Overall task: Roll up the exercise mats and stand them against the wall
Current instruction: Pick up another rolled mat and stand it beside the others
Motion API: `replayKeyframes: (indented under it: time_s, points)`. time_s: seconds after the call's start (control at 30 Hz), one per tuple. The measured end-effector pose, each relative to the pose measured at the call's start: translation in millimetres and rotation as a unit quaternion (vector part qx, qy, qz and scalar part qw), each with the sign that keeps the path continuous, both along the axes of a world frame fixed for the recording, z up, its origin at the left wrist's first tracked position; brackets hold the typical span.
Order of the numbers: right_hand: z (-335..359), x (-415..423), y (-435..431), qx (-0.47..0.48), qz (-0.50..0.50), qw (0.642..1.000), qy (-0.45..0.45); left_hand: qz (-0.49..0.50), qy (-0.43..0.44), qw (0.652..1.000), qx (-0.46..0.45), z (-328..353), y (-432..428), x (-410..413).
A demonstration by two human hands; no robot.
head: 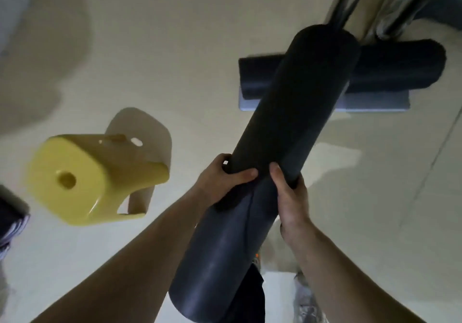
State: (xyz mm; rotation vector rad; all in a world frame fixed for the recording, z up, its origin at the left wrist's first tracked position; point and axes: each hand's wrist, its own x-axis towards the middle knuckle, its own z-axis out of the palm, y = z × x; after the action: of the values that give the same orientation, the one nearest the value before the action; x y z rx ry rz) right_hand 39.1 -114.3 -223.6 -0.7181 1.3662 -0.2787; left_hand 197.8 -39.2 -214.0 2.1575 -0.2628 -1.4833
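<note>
I hold a rolled dark grey exercise mat in front of me, lifted off the floor and pointing away towards the upper right. My left hand grips the roll from the left side near its middle. My right hand grips it from the right, thumb over the top. A second dark mat, partly rolled, lies on the floor behind the far end of the held roll, its flat grey tail spread towards me.
A yellow plastic stool stands on the pale floor to the left. Shiny metal poles rise at the upper right beside the floor mat. My shoe shows below the roll. A dark object sits at the left edge.
</note>
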Motion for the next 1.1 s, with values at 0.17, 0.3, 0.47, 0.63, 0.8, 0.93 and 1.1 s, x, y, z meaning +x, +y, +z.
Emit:
replayKeyframes:
  time_s: [0.17, 0.3, 0.47, 0.63, 0.8, 0.93, 1.1]
  points:
    - [86.7, 67.7, 74.7, -0.061, 0.189, 0.978, -0.06, 0.214, -0.048, 0.972, -0.087, 96.7, 116.2, 28.3]
    - [135.1, 127.1, 157.9, -0.072, 0.292, 0.95, -0.087, 0.343, -0.088, 0.927, -0.12, 145.9, 226.3, 50.7]
    - [178.6, 208.9, 286.1, -0.104, 0.429, 0.891, -0.102, 0.464, -0.13, 0.861, -0.16, 195.1, 370.2, 81.2]
    - [210.7, 283.0, 421.3, -0.114, 0.513, 0.842, -0.122, 0.554, -0.159, 0.799, -0.17, 226.2, 504.0, 117.7]
    - [217.1, 349.8, 526.3, -0.124, 0.549, 0.815, -0.137, 0.599, -0.165, 0.763, -0.176, 233.2, 607.6, 164.4]
    - [204.8, 408.3, 580.9, -0.133, 0.559, 0.807, -0.139, 0.617, -0.164, 0.748, -0.18, 222.8, 661.3, 216.8]
    - [174.7, 496.5, 619.9, -0.127, 0.562, 0.804, -0.146, 0.63, -0.166, 0.74, -0.168, 189.5, 701.2, 302.7]
